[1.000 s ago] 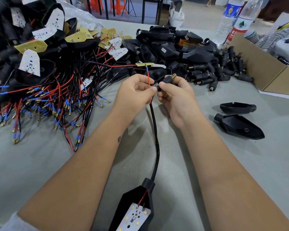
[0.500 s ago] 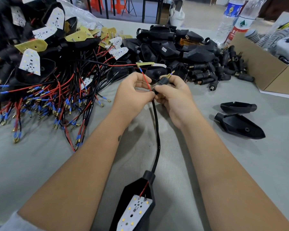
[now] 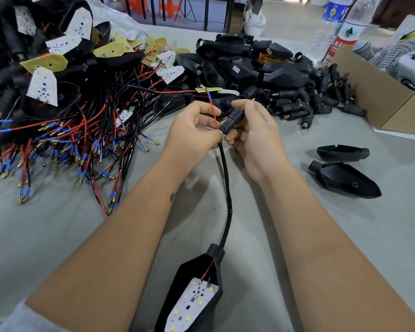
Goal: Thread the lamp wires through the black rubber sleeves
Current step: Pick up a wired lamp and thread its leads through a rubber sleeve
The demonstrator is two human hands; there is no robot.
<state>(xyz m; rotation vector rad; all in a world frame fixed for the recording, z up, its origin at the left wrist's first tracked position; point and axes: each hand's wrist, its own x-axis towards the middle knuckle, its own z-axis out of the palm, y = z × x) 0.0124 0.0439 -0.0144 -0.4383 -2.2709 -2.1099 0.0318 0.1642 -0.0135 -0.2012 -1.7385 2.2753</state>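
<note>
I see my right hand (image 3: pixel 254 137) pinching the ribbed black rubber sleeve (image 3: pixel 233 117) above the grey table (image 3: pixel 58 231), brass pin already through. My left hand (image 3: pixel 194 137) pinches the thin red wire (image 3: pixel 213 116) beside it. I judge the red tip should be fed straight in, the sleeve steadied.

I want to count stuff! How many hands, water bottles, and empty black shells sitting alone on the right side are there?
Hands: 2 (left hand, right hand)
Water bottles: 2 (blue-label bottle, red-label bottle)
Lone black shells: 2 (upper shell, lower shell)
Total: 6
</note>
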